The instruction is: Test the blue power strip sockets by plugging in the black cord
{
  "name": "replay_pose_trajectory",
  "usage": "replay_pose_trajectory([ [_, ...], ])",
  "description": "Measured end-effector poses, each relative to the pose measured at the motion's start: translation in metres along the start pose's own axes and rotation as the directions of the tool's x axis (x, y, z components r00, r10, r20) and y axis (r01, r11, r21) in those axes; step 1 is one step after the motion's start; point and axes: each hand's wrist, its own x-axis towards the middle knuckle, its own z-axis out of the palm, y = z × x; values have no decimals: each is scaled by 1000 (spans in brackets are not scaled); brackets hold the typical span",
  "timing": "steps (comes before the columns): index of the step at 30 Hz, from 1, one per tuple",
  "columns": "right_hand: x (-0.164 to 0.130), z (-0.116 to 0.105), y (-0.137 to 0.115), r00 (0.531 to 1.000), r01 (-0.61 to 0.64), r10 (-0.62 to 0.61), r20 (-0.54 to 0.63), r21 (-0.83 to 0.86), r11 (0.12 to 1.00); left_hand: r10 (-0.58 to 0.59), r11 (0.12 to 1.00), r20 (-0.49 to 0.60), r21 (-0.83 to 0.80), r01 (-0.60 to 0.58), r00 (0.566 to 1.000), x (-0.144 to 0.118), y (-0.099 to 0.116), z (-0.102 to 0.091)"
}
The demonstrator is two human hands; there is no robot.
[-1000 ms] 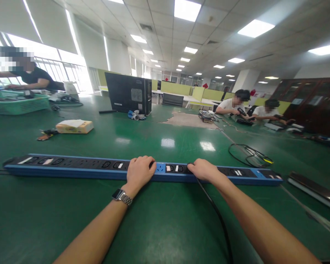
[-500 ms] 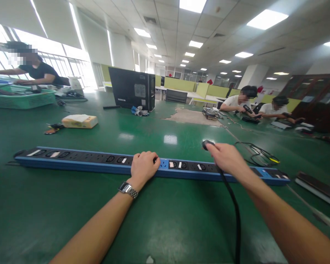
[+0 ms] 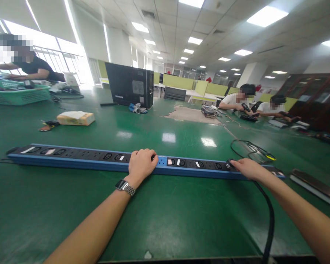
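Observation:
A long blue-and-black power strip point(image 3: 84, 154) lies across the green table, its sockets facing up and a few small white labels on it. My left hand point(image 3: 141, 164) is closed over the strip's middle, just left of a blue socket section; a metal-band watch is on that wrist. Toward the strip's right end, my right hand point(image 3: 249, 168) pinches a black plug point(image 3: 230, 164). The plug is at the sockets there, but I cannot tell whether its pins are in one. Its black cable point(image 3: 270, 216) hangs down from the hand to the table's near edge.
Beyond the strip are a tissue pack point(image 3: 76, 118), a black computer case point(image 3: 132, 88), gloves point(image 3: 137, 108) and a green basket point(image 3: 22, 96). A coiled cable point(image 3: 249, 148) and a dark bar point(image 3: 315, 187) lie right. Other people work at the far left and far right.
My right hand has moved right and down with the plug, from above the strip to its sockets near the right end. My left hand stays on the strip. The view has shifted slightly.

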Motion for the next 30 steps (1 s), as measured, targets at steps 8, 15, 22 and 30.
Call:
replay_pose_trajectory([
  [8, 6, -9, -11, 995, -4, 18, 94, -148, 989, 8, 1000, 13, -4, -8, 1000, 1, -1, 1],
  [15, 16, -2, -18, 996, 8, 12, 83, -242, 970, 6, 1000, 14, -10, -6, 1000, 1, -1, 0],
  [22, -20, 32, -14, 986, -145, 139, -90, -74, 987, 9, 1000, 17, -9, -9, 1000, 1, -1, 0],
  [30, -11, 4, -4, 977, -77, 77, -199, 7, 997, 6, 1000, -2, 11, -6, 1000, 0, 1, -1],
])
